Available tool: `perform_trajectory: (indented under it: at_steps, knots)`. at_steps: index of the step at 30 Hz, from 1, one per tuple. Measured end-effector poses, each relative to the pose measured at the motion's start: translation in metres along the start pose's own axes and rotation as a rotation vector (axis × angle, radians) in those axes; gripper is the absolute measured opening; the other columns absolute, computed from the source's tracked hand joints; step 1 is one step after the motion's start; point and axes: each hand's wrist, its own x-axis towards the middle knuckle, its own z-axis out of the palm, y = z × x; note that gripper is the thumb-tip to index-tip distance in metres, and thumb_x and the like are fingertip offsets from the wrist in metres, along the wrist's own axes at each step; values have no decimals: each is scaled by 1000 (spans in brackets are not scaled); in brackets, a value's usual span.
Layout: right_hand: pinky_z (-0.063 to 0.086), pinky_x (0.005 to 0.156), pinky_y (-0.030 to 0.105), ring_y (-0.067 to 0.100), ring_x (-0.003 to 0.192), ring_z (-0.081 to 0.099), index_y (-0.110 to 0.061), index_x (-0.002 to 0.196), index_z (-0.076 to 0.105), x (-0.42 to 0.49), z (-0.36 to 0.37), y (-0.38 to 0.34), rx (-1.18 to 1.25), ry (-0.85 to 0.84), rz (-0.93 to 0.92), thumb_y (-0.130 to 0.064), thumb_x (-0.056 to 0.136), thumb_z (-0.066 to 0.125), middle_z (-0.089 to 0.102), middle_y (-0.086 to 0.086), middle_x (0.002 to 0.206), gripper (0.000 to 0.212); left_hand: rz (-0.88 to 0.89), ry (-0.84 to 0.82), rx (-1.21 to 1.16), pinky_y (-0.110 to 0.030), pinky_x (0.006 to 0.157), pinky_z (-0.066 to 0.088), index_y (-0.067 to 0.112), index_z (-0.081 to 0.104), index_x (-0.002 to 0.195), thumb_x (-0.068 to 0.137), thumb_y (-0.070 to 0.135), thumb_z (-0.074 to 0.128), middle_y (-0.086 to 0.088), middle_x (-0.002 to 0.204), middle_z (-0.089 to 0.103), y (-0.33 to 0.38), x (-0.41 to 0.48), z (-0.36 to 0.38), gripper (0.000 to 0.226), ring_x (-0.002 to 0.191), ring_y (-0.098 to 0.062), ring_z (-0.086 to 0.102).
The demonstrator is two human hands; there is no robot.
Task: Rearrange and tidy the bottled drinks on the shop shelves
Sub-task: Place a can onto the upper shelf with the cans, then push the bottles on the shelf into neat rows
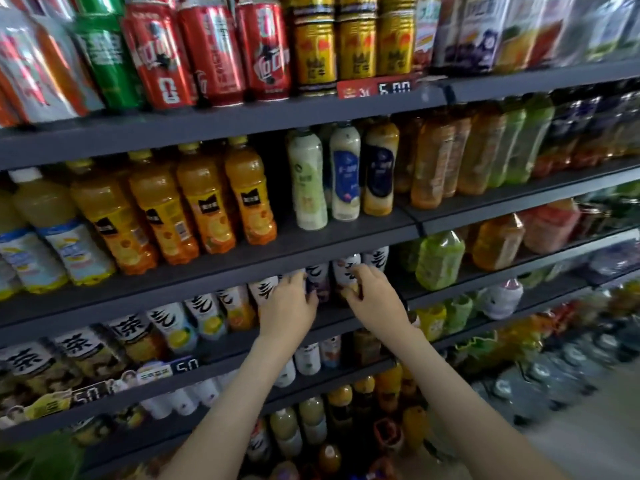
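Observation:
A row of white-labelled bottles with large black characters [204, 313] stands on the third shelf [367, 317] from the top. My left hand [289, 306] reaches into this row, fingers curled around a bottle with a purple lower label [317, 282]. Beside it, my right hand [372, 292] has its fingers closed on the neighbouring white-labelled bottle [346, 271]. Both bottles stand upright on the shelf and are partly hidden by my fingers and the shelf above.
Orange juice bottles [207, 202] and pale milky bottles [343, 174] fill the shelf above. Red, green and gold cans [214, 50] line the top shelf. Green and orange tea bottles [440, 258] stand to the right. More bottles fill the lower shelves [311, 358].

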Motion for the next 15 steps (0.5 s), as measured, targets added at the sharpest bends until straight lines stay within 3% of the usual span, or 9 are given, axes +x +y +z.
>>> perform_trajectory:
  at_steps: [7,12,15]
  knots:
    - [41,95,29,23,123,46,-7,133,46,50,-57,60,20,91,35,-14,94,56,50,9,129,40,53,113,-128,-33,79,44,16,46,131,97,29,49,-5,127,53,59,69,22,37,111,-25,54]
    - [40,83,25,26,114,51,-8,130,47,113,-86,81,68,118,4,-17,94,58,53,10,119,39,-107,317,-227,-37,77,44,12,42,133,92,25,58,-11,129,46,84,121,20,46,113,-31,51]
    - [43,90,28,26,117,52,-5,132,45,146,-90,87,148,129,22,-19,91,64,54,13,124,47,-128,436,-232,-39,77,47,7,44,128,89,23,61,-14,123,48,86,144,21,45,110,-33,52]
